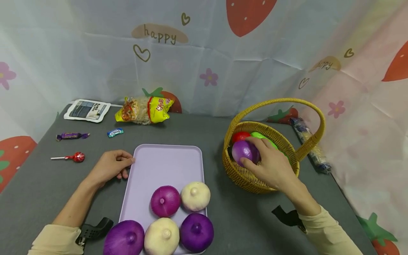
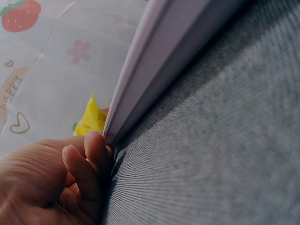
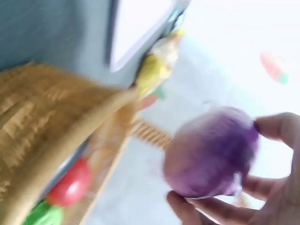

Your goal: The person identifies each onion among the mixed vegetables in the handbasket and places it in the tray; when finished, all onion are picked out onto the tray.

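My right hand (image 1: pixel 272 164) grips a glossy purple onion (image 1: pixel 245 151) at the mouth of the wicker basket (image 1: pixel 242 179). In the right wrist view, the fingers and thumb wrap around this onion (image 3: pixel 211 152), which is blurred. A red tomato-like item (image 1: pixel 240 136) and a green item (image 1: pixel 262 136) are inside the basket. My left hand (image 1: pixel 111 164) pinches the left rim of the lilac tray (image 1: pixel 169 163) near its far corner. On the tray's near half sit several purple and white onions, among them a purple onion (image 1: pixel 165 201) and a white onion (image 1: pixel 195 196).
Left of the tray lie a lollipop (image 1: pixel 76 157), a purple-wrapped candy (image 1: pixel 72 136) and a small blue packet (image 1: pixel 115 132). Behind are a white pouch (image 1: pixel 87 110) and a yellow noodle bag (image 1: pixel 145 110). A long packet (image 1: pixel 310 145) lies right of the basket, whose handle arches high.
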`<state>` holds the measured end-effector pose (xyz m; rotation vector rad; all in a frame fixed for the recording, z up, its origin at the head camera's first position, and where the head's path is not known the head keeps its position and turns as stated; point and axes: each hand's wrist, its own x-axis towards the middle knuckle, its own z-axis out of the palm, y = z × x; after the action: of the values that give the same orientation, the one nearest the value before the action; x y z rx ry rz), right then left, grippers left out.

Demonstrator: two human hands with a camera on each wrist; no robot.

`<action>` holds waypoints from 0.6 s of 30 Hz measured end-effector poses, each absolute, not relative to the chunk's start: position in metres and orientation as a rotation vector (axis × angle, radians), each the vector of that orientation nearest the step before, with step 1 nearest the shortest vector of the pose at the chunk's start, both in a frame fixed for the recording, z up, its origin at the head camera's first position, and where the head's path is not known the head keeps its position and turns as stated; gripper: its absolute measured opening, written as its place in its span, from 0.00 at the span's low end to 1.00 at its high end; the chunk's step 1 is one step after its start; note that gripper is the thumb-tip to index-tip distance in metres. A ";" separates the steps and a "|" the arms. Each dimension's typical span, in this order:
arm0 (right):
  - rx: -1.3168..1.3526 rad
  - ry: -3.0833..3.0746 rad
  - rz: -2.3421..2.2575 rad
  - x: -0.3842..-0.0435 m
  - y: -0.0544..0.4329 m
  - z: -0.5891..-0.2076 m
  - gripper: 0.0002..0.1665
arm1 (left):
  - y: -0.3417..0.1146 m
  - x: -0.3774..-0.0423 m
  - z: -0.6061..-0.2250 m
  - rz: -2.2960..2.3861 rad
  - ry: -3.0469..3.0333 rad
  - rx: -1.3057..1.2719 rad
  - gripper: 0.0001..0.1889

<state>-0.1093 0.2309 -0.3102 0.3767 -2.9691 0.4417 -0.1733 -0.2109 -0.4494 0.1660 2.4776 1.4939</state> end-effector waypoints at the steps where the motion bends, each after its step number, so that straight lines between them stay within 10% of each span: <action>1: 0.412 -2.916 0.458 -0.107 0.225 -0.308 0.34 | -0.211 -0.174 -0.449 1.493 2.480 0.167 0.18; 18: 0.984 -2.772 0.182 -0.124 0.109 -0.355 0.31 | -0.210 -0.173 -0.449 1.492 2.472 0.170 0.18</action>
<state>-0.1239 0.1087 -0.3553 0.9835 -2.7719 0.1820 -0.1729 -0.2105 -0.4490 0.1698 2.4718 1.4923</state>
